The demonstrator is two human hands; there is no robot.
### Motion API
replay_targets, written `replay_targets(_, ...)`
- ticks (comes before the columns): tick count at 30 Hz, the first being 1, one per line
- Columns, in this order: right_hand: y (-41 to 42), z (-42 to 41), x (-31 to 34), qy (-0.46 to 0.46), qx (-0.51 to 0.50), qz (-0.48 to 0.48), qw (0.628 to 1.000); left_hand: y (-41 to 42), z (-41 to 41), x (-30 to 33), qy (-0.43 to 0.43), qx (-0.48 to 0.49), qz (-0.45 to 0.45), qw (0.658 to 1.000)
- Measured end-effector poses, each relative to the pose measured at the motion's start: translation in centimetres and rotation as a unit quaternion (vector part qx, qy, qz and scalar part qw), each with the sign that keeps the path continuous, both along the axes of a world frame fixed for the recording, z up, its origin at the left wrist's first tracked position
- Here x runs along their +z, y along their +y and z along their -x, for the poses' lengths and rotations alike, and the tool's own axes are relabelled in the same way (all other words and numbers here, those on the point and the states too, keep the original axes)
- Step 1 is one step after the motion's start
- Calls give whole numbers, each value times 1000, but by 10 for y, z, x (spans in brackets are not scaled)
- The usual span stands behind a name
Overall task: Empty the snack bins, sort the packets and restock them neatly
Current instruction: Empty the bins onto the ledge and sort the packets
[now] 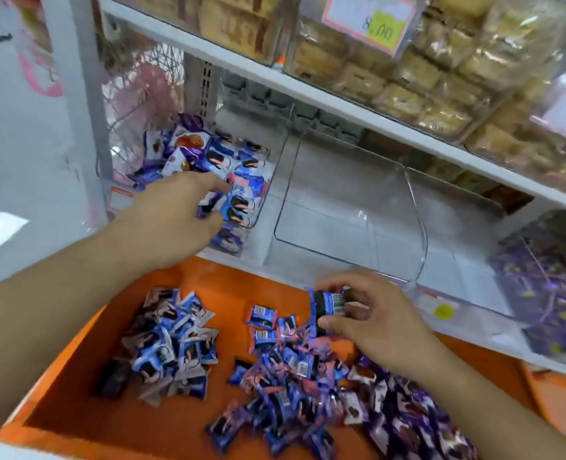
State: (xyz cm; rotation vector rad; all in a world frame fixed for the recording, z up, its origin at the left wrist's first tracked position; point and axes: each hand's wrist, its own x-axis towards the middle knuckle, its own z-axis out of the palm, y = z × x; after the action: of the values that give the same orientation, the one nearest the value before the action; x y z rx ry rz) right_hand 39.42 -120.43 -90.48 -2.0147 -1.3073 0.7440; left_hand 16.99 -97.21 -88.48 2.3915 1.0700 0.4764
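Below white shelf (391,126), orange tray (208,287)

Flat orange plastic tray (228,287): solid orange.
Small foil snack packets (175,343): blue, pink, black and white.
Clear plastic bin (351,207): colourless.
Packets at lower right (417,423): purple, white.
Square price label (384,26): yellow, pink-edged.

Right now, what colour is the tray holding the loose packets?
Orange: the tray shows best in the head view, the only one.
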Motion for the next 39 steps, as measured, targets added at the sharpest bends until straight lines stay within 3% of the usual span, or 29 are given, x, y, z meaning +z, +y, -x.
replay_targets(4, -23, -19, -17, -144, 71, 62, 985, -11, -6, 0, -12, -6, 4, 1000)
replay_targets(8, -23, -15, 0, -158, 99, 36, 982, -5, -8, -5, -21, 16, 8, 1000)
replay_targets(13, -22, -34, 3, -193, 43, -42, 979, 38, -18, -19, -17, 69, 6, 997)
replay_targets(18, -20, -43, 7, -200, 28, -30, 979, 79, -33, -24, 108, 33, 41, 993)
replay_targets(22, -20, -44, 8, -209, 33, -17, 977, 92, -37, -25, 133, 22, 45, 990)
replay_targets(27, -21, -44, 12, -206, 30, -11, 978, 77, -29, -26, 58, 67, -2, 996)
replay_targets(31, -25, -43, 15, -201, 24, -11, 979, 40, -18, 3, -60, 117, -13, 991)
replay_targets(34, -28, -37, 22, -152, 2, -14, 988, -7, -18, 29, -120, 66, 22, 990)
replay_targets(37, -33, -26, 41, 31, -28, -63, 997, -62, -32, 42, -154, -31, 101, 983)
replay_targets(39, -38, -20, 55, 162, -43, -62, 984, -100, -47, 43, -146, -77, 125, 978)
